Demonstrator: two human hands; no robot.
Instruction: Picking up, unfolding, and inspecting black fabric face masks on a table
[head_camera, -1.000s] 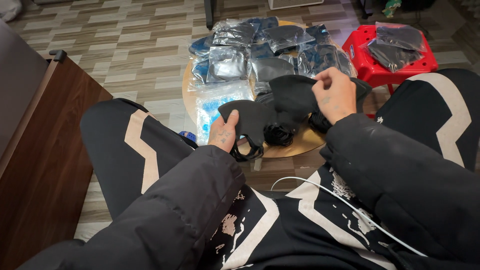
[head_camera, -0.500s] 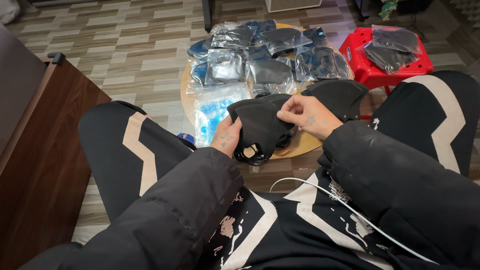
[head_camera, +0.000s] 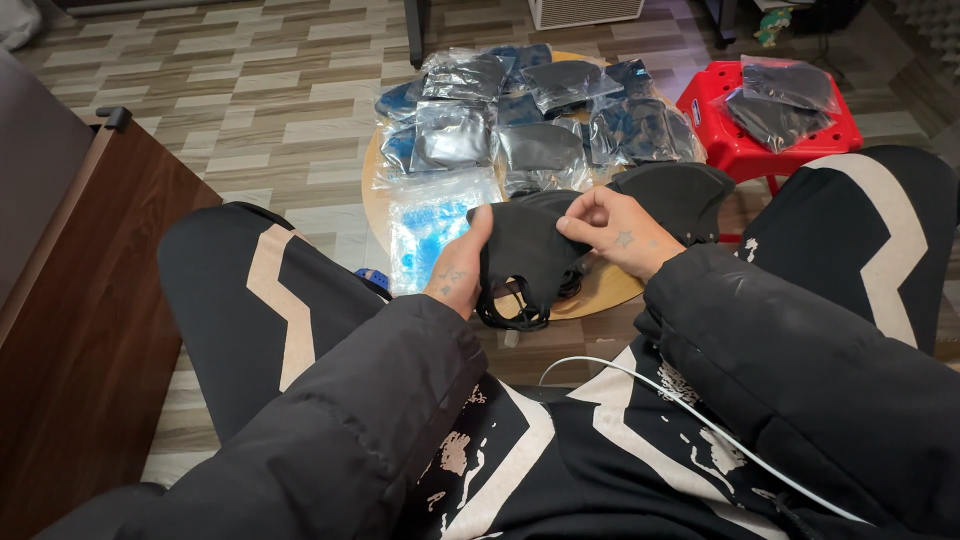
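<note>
We sat with our knees apart over a striped wood-pattern floor (head_camera: 200, 90), a dark wooden cabinet (head_camera: 70, 330) at our left. Between our legs stood a round wooden table (head_camera: 610, 290), heaped at its far side with clear bags of dark masks (head_camera: 540, 120); a red stool (head_camera: 745, 150) beyond it carried two more bags. A sheet of blue packaging (head_camera: 430, 225) lay on the table's near left. Our left hand (head_camera: 458, 275) was closed around the left edge of a black face mask (head_camera: 525, 255), thumb on top, and our right hand (head_camera: 620, 232) pinched its upper right edge. The mask hung above the table's near rim, its ear loops (head_camera: 515, 312) dangling. We judged the loops could snag or tangle, and a loose pinch could let the mask slip to the floor.
</note>
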